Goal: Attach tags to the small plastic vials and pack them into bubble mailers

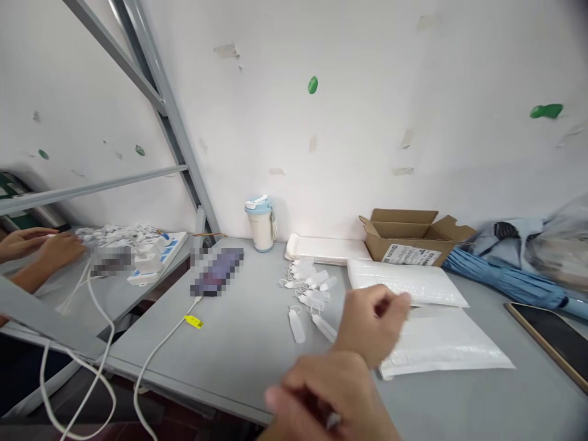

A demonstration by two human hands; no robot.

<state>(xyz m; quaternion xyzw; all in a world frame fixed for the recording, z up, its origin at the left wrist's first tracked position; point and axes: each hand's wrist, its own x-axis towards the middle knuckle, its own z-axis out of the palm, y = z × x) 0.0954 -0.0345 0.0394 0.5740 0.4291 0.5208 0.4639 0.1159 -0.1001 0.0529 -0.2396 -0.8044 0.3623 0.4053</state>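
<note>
My left hand (370,324) is curled, thumb and forefinger together, over the near white padded mailer (452,343); what it holds, if anything, cannot be made out. Lower and nearer the camera, my right hand (337,392) is closed and partly blurred. A small whitish bit shows between its fingers, too unclear to name. The hands overlap in the view, and which is which is hard to be sure of. Just left of them lie several small white plastic tags (296,326) with thin loops, most in a loose heap. A second padded mailer (408,282) lies behind the first.
Along the wall stand a lidded cup (261,223), flat white packs (328,250) and an open cardboard box (404,239). A blue umbrella (505,278) and a phone (555,337) are at right. A blurred-out device (218,272) has a white cable. Another person's hands (50,248) work beyond the metal frame (177,122).
</note>
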